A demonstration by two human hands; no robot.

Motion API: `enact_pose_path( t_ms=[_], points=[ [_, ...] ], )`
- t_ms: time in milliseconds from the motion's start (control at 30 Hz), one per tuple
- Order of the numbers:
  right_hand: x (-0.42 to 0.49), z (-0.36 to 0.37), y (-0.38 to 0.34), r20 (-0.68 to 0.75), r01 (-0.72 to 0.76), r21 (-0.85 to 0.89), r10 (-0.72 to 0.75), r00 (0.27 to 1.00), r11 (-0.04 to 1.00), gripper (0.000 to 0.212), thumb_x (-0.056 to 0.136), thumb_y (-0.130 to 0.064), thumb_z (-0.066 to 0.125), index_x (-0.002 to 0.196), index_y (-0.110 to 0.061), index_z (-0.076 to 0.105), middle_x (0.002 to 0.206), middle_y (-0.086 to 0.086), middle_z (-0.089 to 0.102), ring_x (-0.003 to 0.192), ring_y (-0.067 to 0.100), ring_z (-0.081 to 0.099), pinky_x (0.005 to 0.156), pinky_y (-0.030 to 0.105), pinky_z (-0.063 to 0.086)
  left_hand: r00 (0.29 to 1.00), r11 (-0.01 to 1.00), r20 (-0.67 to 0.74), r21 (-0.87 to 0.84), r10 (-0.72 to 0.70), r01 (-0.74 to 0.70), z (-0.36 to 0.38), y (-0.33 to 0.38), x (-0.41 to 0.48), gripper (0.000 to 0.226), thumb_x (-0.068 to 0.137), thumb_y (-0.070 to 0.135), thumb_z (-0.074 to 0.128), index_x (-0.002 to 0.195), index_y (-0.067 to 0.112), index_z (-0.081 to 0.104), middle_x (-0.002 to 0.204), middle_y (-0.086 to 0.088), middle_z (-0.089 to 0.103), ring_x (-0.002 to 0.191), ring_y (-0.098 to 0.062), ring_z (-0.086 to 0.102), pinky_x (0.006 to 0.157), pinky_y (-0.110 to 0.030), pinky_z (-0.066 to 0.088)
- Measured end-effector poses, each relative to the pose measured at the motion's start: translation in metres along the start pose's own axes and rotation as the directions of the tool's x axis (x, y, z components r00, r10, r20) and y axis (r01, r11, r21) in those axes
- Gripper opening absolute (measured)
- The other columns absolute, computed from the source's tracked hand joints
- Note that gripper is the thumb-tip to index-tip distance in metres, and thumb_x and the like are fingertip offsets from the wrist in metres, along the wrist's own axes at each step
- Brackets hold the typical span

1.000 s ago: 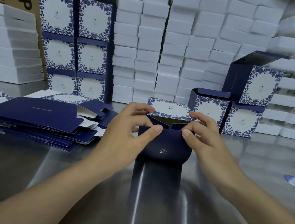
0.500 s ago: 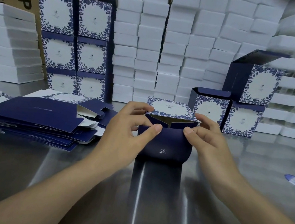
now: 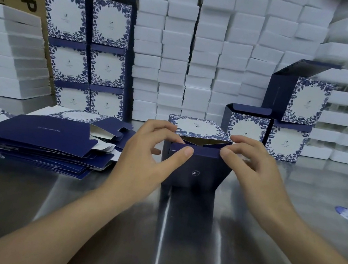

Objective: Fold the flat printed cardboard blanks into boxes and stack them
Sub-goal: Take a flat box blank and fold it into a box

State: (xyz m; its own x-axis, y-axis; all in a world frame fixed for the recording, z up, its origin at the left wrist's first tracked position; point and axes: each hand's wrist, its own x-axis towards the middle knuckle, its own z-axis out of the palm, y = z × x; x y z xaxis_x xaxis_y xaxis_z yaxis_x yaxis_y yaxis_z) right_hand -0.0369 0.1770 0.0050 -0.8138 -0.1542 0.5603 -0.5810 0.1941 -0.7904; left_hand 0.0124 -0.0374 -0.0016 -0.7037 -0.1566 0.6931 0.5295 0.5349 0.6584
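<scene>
Box (image 3: pixel 196 158) sits mid-table (image 3: pixel 174 235), printed face up, open end toward the camera. Left hand (image 3: pixel 153 151) grips the box's left corner — thumb pressed on the navy flap (image 3: pixel 195 150), fingers curled over the top edge. Right hand (image 3: pixel 252 165) mirrors it on the right corner, thumb tip on the same flap, fingers curled along the top. Likely reason: two thumbs keep the flap square while the fingers brace the top panel so the flap's edge can tuck in. Gap above the flap shows two side tabs already folded in; closure not yet seated.

Blanks (image 3: pixel 36 138) lie in a loose pile just left of the box, within reach for the next pick. Finished boxes are stacked behind it: a two-column stack (image 3: pixel 84 54) to the back left, a smaller group (image 3: pixel 284 127) just behind on the right — probably where this one goes.
</scene>
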Motion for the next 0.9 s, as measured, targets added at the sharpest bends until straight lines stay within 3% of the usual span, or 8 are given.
enact_pose_path(
  t_ms=[67,133,267,400,567,733,833,900],
  points=[
    [0.0,-0.002,0.0,0.03,0.036,-0.016,-0.036,0.999,0.999,0.004,0.095,-0.029,0.074,0.096,-0.026,0.076,0.136,-0.016,0.058,0.129,-0.002,0.054,0.114,0.029,0.038,1.0,1.0,-0.005,0.021,0.003,-0.003,0.0,0.0,0.0,0.019,0.087,0.051,0.074,0.096,0.034,0.074,0.126,0.023,0.059,0.126,-0.003,0.057,0.097,-0.035,0.053],
    [0.0,-0.005,0.0,0.077,0.08,-0.052,-0.076,0.994,0.995,0.013,0.093,-0.028,0.077,0.105,-0.026,0.072,0.138,-0.017,0.059,0.129,-0.002,0.055,0.116,0.031,0.04,1.0,0.999,-0.018,0.026,0.021,-0.02,0.001,-0.001,0.0,0.016,0.093,0.048,0.074,0.1,0.034,0.07,0.125,0.022,0.06,0.126,-0.005,0.057,0.097,-0.033,0.051],
    [0.001,-0.006,0.001,0.078,0.106,-0.068,-0.101,0.992,0.992,0.022,0.094,-0.02,0.077,0.109,-0.025,0.063,0.127,-0.012,0.068,0.117,0.012,0.066,0.103,0.047,0.053,0.999,0.998,-0.043,0.056,0.025,-0.022,0.0,-0.002,0.0,0.017,0.099,0.042,0.067,0.112,0.03,0.067,0.118,0.024,0.062,0.117,0.004,0.055,0.089,-0.01,0.043],
    [0.001,-0.005,0.001,0.032,0.148,-0.027,-0.148,0.989,0.989,0.032,0.095,-0.016,0.077,0.112,-0.034,0.057,0.118,-0.013,0.068,0.104,0.012,0.07,0.092,0.036,0.057,0.998,1.0,-0.06,0.025,0.001,0.001,-0.001,-0.002,0.002,0.009,0.101,0.033,0.07,0.107,0.033,0.063,0.111,0.019,0.068,0.113,0.003,0.057,0.084,-0.009,0.044],
    [0.0,-0.001,0.004,0.02,0.205,-0.076,-0.204,0.979,0.976,0.03,0.097,-0.008,0.072,0.115,-0.032,0.064,0.116,-0.015,0.069,0.103,0.012,0.07,0.083,0.016,0.053,0.989,1.0,-0.145,-0.013,0.015,-0.018,0.002,-0.003,0.002,0.024,0.096,0.023,0.076,0.11,0.036,0.062,0.119,0.016,0.063,0.115,-0.006,0.063,0.077,-0.012,0.05],
    [0.002,0.002,0.007,0.022,0.167,-0.052,-0.166,0.986,0.985,0.038,0.1,0.006,0.061,0.117,-0.026,0.072,0.118,-0.01,0.073,0.102,0.017,0.072,0.086,0.033,0.062,0.977,0.992,-0.184,-0.079,-0.109,0.096,-0.002,-0.011,0.005,0.03,0.094,0.024,0.08,0.116,0.038,0.065,0.119,0.017,0.067,0.11,-0.001,0.065,0.075,-0.012,0.052],
    [0.002,0.004,0.007,0.028,0.168,0.002,-0.168,0.985,0.986,0.045,0.101,0.013,0.055,0.117,-0.024,0.074,0.119,-0.002,0.072,0.103,0.017,0.073,0.083,0.032,0.065,0.955,0.973,-0.211,-0.146,-0.207,0.179,-0.002,-0.013,0.006,0.035,0.092,0.029,0.081,0.124,0.034,0.068,0.118,0.019,0.069,0.105,0.006,0.065,0.076,-0.005,0.047],
    [0.001,0.005,0.006,0.041,0.203,-0.007,-0.203,0.978,0.979,0.045,0.098,0.014,0.06,0.114,-0.025,0.075,0.116,-0.007,0.069,0.102,0.017,0.072,0.08,0.031,0.065,0.947,0.965,-0.218,-0.167,-0.235,0.201,-0.002,-0.013,0.006,0.031,0.093,0.029,0.08,0.122,0.034,0.07,0.118,0.02,0.07,0.105,0.008,0.065,0.077,-0.003,0.046]
  ],
)
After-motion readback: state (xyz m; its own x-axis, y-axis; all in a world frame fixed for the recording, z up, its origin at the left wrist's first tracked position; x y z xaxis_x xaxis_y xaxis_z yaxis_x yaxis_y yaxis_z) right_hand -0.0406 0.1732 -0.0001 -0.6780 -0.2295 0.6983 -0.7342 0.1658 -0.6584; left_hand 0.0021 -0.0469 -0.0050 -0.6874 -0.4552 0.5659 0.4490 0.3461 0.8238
